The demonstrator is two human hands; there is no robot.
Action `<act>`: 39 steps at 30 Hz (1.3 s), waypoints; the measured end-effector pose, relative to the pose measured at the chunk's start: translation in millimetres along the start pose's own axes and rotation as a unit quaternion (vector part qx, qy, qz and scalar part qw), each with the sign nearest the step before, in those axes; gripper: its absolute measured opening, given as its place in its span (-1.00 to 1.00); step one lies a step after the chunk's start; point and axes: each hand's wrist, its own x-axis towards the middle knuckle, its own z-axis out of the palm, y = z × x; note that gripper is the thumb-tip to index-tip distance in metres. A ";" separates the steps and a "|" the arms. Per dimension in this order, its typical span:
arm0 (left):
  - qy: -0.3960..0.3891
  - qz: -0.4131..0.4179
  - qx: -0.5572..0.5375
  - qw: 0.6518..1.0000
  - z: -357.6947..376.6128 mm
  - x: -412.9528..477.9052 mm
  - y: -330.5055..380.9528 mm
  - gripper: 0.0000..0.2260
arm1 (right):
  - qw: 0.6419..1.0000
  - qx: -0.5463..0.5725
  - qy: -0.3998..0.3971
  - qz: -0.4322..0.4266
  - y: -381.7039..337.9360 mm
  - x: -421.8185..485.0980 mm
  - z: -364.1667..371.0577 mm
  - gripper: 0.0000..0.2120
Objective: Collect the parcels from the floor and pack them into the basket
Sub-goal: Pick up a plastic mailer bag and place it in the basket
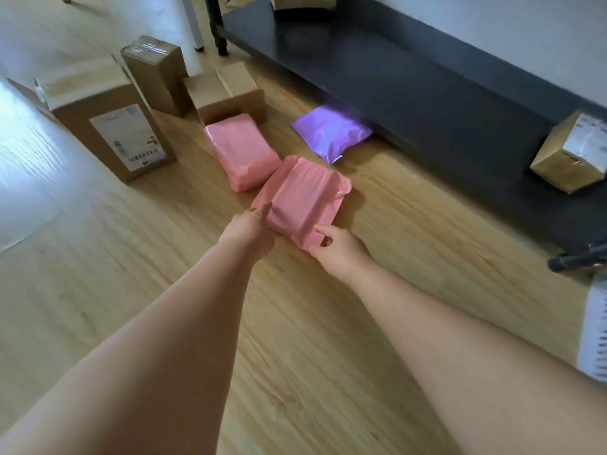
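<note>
Your left hand [251, 226] grips the near pink parcel [303, 195] by its left edge, and your right hand [340, 249] pinches its near corner. Just beyond your left hand lies a second pink parcel [243, 151]; beyond your right, a purple parcel [331, 131].

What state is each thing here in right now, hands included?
left hand, grips near pink parcel at its left edge.
right hand, pinches its near corner.
near pink parcel, sealed, held by both hands.
far pink parcel, sealed, flat on floor, untouched.
purple parcel, lying partly under dark shelf.
labelled box, closed, standing on floor.
tall box, taped shut, upright.
low box, lying flat on floor.
small box, resting on dark shelf.
</note>
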 end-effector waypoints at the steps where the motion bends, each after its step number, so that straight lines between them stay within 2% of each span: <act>1: -0.004 -0.001 0.007 1.000 4.9 2.0 0.5 -0.35 | 1.000 0.011 0.001 0.001 1.7 3.7 3.2 -0.51; 5: -0.002 0.006 0.009 1.000 17.8 4.9 7.1 -0.35 | 0.999 0.052 -0.010 0.013 3.0 14.5 7.3 -0.50; 9: 0.002 -0.009 -0.069 0.998 25.5 3.0 21.7 -0.38 | 0.997 0.073 0.029 0.021 7.1 18.0 -0.1 -0.77; 11: 0.011 -0.011 -0.095 0.995 28.4 -3.0 29.9 -0.39 | 0.995 0.081 0.056 0.019 9.6 13.4 -8.1 -0.78; 14: 0.028 0.031 -0.061 0.997 26.5 -16.5 46.7 -0.43 | 0.993 0.079 0.087 0.007 12.2 -5.2 -26.9 -0.67; 18: 0.059 0.085 -0.019 0.994 9.8 -36.8 78.3 -0.50 | 0.991 0.041 0.124 -0.017 17.6 -33.5 -58.0 -0.70; 21: 0.083 0.101 -0.032 0.991 -9.3 -52.2 106.9 -0.55 | 0.987 0.014 0.159 -0.004 15.5 -57.1 -88.1 -0.79; 26: 0.122 0.148 -0.040 0.981 -48.7 -95.4 153.2 -0.76 | 0.978 0.023 0.208 -0.004 12.2 -119.8 -143.4 -0.90; 30: 0.109 0.149 -0.108 0.977 -88.3 -134.9 180.9 -0.80 | 0.972 0.036 0.229 -0.031 11.6 -175.1 -176.5 -0.87; 39: 0.032 0.185 -0.326 0.926 -153.9 -251.6 225.6 -0.84 | 0.941 0.216 0.247 -0.082 10.2 -315.5 -233.3 -0.90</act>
